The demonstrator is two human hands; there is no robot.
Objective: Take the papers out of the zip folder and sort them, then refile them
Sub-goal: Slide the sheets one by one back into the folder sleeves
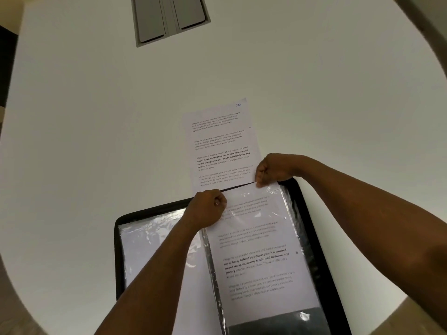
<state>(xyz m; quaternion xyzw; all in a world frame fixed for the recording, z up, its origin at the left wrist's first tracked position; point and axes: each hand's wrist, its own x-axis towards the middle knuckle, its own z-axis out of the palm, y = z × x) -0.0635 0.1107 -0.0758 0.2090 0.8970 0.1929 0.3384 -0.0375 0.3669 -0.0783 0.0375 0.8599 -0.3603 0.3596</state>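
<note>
Clear plastic sleeve: it lies over the right half of the open folder; both hands hold its top edge.
Left hand: fingers curled, pinching the top left corner of the sleeve between thumb and fingers.
Right hand: fingers curled into a tight pinch on the top right corner of the sleeve.
Paper in sleeve: a printed white sheet, seen through the plastic, with one bold paragraph.
Loose paper: a printed sheet flat on the table just beyond the folder, its near edge at the sleeve's top; a blue handwritten mark is in its far right corner.
Zip folder: black, lying open on the table; its left half holds another shiny sleeve with white paper.
Table: white, with a grey hatch at the far edge.
</note>
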